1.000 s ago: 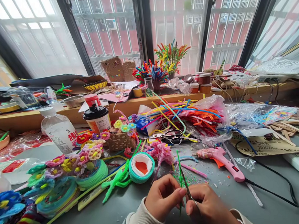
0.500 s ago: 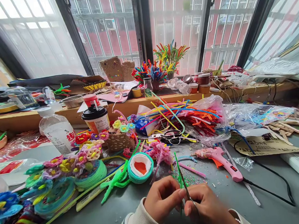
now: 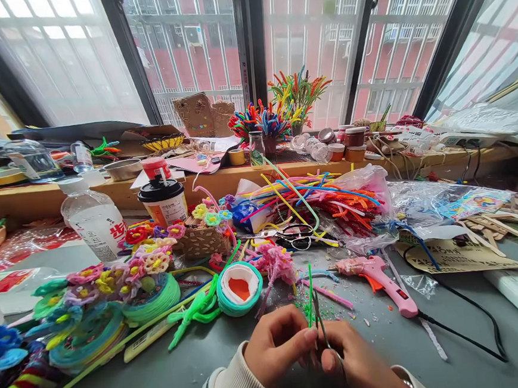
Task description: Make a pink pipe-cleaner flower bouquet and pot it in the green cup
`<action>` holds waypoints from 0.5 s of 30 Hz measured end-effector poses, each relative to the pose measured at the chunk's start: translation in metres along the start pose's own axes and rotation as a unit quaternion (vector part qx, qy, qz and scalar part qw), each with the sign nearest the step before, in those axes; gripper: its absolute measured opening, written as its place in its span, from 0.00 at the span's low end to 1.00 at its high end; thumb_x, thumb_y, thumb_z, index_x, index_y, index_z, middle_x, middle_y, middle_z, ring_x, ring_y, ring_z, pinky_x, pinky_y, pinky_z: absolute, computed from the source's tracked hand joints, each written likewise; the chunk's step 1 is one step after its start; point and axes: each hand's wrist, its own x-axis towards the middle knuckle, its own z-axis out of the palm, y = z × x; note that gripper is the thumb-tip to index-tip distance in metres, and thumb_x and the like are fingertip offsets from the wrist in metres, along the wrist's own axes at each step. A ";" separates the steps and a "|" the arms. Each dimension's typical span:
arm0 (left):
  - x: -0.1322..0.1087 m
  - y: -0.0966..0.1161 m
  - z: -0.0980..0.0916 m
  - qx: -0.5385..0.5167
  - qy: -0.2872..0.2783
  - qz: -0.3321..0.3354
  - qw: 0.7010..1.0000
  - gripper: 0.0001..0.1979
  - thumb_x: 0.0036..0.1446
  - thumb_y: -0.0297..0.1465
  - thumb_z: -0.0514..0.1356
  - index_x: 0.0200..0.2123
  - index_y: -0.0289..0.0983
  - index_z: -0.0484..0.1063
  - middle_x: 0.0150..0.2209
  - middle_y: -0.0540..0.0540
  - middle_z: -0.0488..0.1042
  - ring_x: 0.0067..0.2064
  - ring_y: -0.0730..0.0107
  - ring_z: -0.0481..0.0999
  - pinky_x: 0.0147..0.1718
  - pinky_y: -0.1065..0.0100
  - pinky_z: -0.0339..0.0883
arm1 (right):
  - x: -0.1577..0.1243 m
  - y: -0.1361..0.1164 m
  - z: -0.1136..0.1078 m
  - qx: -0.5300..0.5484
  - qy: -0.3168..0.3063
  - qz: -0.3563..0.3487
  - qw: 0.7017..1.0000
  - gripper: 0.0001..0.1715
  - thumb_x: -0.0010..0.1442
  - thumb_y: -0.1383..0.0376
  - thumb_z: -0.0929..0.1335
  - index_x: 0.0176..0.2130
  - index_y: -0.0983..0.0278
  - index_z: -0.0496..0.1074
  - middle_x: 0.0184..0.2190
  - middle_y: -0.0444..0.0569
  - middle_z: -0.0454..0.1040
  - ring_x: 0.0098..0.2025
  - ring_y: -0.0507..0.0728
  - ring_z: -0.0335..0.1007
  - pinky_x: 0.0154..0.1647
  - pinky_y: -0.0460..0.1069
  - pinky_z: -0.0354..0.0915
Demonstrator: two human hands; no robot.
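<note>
Low in the middle of the view, my left hand (image 3: 277, 343) pinches a thin green pipe cleaner (image 3: 310, 291) that stands upright between my hands. My right hand (image 3: 359, 362) is closed round a dark, thin metal tool (image 3: 322, 325), likely small scissors, whose tip rests against the green stem just above my fingers. Green fluff crumbs (image 3: 315, 310) lie scattered on the grey table (image 3: 434, 365) just beyond my hands.
A pink glue gun (image 3: 379, 273) with a black cord lies right of my hands. A teal ring with an orange centre (image 3: 239, 287), pipe-cleaner flowers (image 3: 113, 283), a bag of coloured stems (image 3: 331, 203), scissors (image 3: 296, 237), a cup (image 3: 163, 200) and a bottle (image 3: 93, 218) crowd the table behind.
The green stem has tilted from leaning left to nearly upright. Both hands stay together in the same spot; the view has shifted slightly.
</note>
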 end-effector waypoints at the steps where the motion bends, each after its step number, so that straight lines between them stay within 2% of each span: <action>1: 0.000 0.000 0.000 0.007 -0.002 0.003 1.000 0.17 0.40 0.41 0.59 0.18 0.34 0.59 0.16 0.52 0.61 0.18 0.80 0.58 0.17 0.75 0.51 | 0.000 0.000 0.000 -0.008 0.001 0.002 1.000 0.36 0.44 0.37 0.52 0.17 0.66 0.59 0.17 0.42 0.56 0.23 0.50 0.51 0.22 0.43 0.50; 8: 0.001 -0.002 0.000 0.025 -0.005 0.013 1.000 0.18 0.41 0.42 0.58 0.18 0.34 0.57 0.15 0.55 0.57 0.18 0.81 0.55 0.17 0.76 0.48 | 0.000 0.021 0.003 -0.073 0.060 0.051 0.994 0.39 0.41 0.36 0.53 0.09 0.67 0.58 0.10 0.41 0.51 0.16 0.47 0.48 0.19 0.44 0.50; 12: 0.001 -0.001 0.000 0.023 0.007 0.010 1.000 0.18 0.41 0.42 0.58 0.17 0.34 0.57 0.14 0.54 0.57 0.17 0.81 0.57 0.17 0.76 0.50 | 0.000 0.023 0.002 -0.036 0.071 0.055 0.995 0.37 0.44 0.39 0.55 0.08 0.67 0.58 0.08 0.41 0.53 0.15 0.47 0.51 0.19 0.43 0.50; 15: 0.000 -0.001 0.000 0.016 0.007 0.009 1.000 0.17 0.42 0.42 0.58 0.18 0.34 0.57 0.15 0.52 0.61 0.18 0.79 0.60 0.17 0.75 0.51 | 0.000 0.019 0.000 0.011 0.058 0.040 0.997 0.37 0.44 0.39 0.54 0.10 0.67 0.59 0.11 0.42 0.56 0.17 0.48 0.53 0.20 0.43 0.50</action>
